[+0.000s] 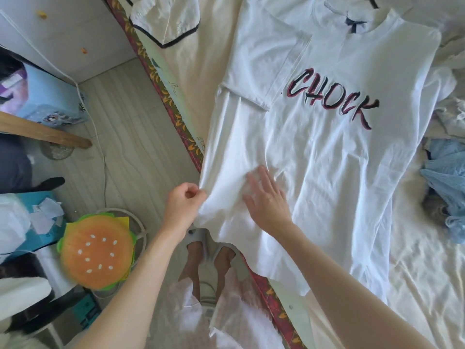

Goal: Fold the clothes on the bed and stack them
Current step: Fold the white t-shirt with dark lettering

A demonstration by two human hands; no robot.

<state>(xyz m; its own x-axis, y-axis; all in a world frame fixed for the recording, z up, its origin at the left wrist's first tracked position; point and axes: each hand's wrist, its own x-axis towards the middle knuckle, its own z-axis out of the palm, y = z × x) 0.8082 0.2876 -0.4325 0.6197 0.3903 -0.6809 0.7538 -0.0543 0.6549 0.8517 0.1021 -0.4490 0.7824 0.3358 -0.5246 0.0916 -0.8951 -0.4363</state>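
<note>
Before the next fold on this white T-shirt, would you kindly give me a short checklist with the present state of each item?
1. Left hand grips the edge of the T-shirt: ok, it is pinching the side near the hem.
2. Right hand steadies the cloth: ok, it lies flat and open on the shirt.
3. Left sleeve folded in: ok, it lies over the chest.
4. Other sleeve folded in: cannot tell, that side is bunched at the shirt's edge.
5. Shirt lies smooth: not ok, wrinkles around the right hand.
6. Shirt fully on the bed: not ok, the hem hangs over the bed's edge.
</note>
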